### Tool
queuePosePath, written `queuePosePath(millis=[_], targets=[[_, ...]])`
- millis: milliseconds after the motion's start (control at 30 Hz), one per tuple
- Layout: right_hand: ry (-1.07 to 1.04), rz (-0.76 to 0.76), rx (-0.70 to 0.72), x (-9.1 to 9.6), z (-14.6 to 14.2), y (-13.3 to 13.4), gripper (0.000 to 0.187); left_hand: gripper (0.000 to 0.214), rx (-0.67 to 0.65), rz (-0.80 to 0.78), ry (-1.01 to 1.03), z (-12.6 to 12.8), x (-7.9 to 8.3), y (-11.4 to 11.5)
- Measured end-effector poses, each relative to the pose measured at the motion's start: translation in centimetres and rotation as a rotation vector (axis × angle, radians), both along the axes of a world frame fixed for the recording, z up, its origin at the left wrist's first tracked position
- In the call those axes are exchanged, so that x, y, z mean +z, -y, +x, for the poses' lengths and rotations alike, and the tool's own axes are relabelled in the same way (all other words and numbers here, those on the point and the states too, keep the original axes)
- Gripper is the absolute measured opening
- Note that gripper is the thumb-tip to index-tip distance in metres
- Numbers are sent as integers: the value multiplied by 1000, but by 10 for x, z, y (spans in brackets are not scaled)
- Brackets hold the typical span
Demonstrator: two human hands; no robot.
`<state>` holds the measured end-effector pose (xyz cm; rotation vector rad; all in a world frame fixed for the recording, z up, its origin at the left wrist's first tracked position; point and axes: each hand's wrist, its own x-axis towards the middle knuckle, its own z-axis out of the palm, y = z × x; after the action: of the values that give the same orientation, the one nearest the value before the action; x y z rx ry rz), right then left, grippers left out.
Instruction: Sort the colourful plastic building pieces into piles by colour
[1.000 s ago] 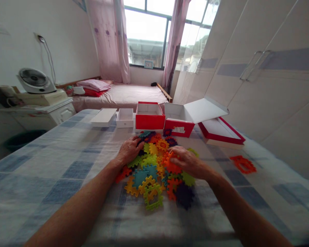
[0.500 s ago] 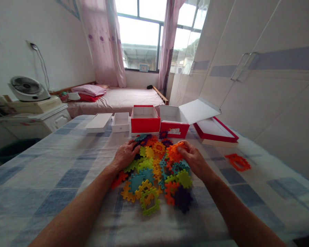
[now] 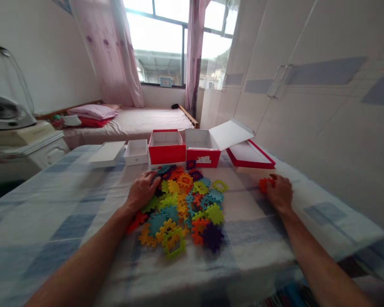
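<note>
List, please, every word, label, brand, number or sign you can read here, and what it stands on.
No text is readable.
White label on the open-lidded red box: too blurred.
Mark on the small white box: too small.
Blue-framed object by the window: too small to tell.

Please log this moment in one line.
left hand: at multicoloured toothed plastic pile | right hand: touching orange plastic piece, right of pile

The left hand (image 3: 141,192) and right hand (image 3: 280,192) are bare, wrists (image 3: 126,210) too. The left forearm (image 3: 89,251) and right forearm (image 3: 320,260) are uncovered as well, each slim near the hand and thicker farther up.
</note>
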<state>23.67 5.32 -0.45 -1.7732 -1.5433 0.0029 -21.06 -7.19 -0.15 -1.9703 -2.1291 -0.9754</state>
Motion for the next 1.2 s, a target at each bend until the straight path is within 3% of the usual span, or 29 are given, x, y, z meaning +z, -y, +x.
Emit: queuePosePath(millis=[133, 233, 300, 433, 533, 700, 967, 1100, 1200], targets=[[295, 74, -191, -11, -3, 1, 49, 43, 99, 62, 7, 0, 33, 11], [407, 186, -130, -17, -6, -3, 50, 38, 95, 39, 12, -7, 60, 35], [465, 254, -57, -17, -9, -3, 47, 35, 40, -89, -19, -11, 69, 61], [530, 338, 46, -11, -19, 4, 42, 40, 20, -360, -49, -14, 56, 114], [579, 302, 86, -8, -27, 9, 38, 43, -4, -411, -61, -9, 34, 133], [626, 230, 125, -9, -30, 9, 33, 36, 36, -305, -112, 4, 16, 131], [653, 191, 157, -11, -28, 7, 32, 22, 51, -322, -297, 18, 18, 121], [649, 177, 170, -11, -28, 6, 32, 28, 131, -297, -220, 11, 24, 124], [644, 157, 187, -10, -29, 8, 31, 29, 168, -258, -6, 0, 30, 127]])
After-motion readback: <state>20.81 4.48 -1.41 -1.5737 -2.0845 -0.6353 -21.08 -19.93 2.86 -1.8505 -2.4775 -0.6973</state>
